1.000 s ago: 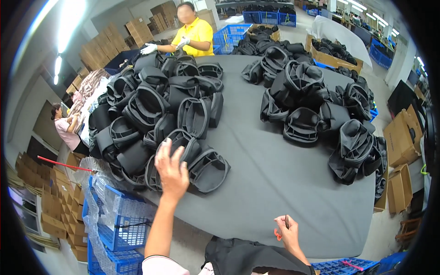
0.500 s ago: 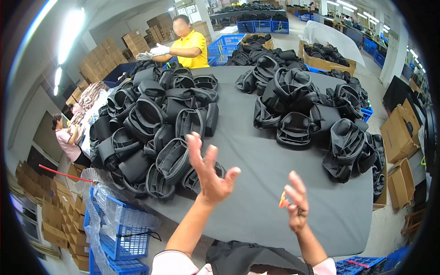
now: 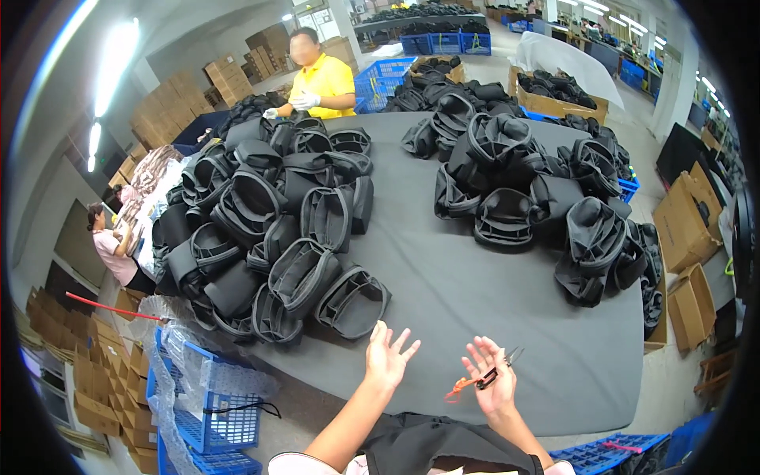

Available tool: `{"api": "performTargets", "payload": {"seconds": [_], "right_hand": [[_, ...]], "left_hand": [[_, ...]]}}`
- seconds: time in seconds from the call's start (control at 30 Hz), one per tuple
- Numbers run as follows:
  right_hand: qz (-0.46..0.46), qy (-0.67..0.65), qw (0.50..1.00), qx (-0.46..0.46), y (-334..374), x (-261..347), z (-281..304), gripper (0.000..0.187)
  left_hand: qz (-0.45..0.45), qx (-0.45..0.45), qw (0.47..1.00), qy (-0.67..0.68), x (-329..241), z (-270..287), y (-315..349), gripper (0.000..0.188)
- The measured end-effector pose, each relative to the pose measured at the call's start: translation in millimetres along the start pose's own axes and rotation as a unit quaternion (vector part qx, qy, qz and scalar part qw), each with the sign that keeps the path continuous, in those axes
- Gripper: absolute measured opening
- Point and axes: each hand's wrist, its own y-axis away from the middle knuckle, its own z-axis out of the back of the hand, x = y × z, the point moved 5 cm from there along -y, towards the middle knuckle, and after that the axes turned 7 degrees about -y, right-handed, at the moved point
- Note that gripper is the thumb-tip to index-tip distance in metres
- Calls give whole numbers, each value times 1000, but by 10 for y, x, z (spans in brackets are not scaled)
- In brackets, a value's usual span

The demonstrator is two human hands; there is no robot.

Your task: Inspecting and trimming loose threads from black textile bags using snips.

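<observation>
**Hands raised over the grey table, snips in the right**

Right hand (image 3: pixel 492 378) is lifted palm-up above the near edge of the grey table (image 3: pixel 507 317), fingers loosely spread, with small orange-handled snips (image 3: pixel 483 380) lying across the palm. Left hand (image 3: pixel 388 356) hovers just beside it, open and empty, fingers splayed. Nearest black bag shell (image 3: pixel 352 301) lies on the table just beyond the left hand, at the front of the big left pile (image 3: pixel 261 214). Further along the table sits a second pile (image 3: pixel 538 190). At the table's far end, a person in a yellow shirt (image 3: pixel 321 79) works.
</observation>
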Motion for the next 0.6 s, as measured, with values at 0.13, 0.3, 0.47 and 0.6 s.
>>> {"api": "performTargets", "payload": {"seconds": [0.13,0.3,0.47,0.6], "right_hand": [[-14,3,1000,-24,145,-47,-121,41],[-28,12,997,-73,361,-166,72,40],[-32,121,987,-97,452,-100,80,32],[28,103,989,-98,614,233,152,31]], "left_hand": [[12,55,998,-37,29,-65,135,73],[66,157,978,-122,148,-101,264,47],[135,144,968,-157,193,70,195,30],[94,136,968,-191,122,114,162,32]]}}
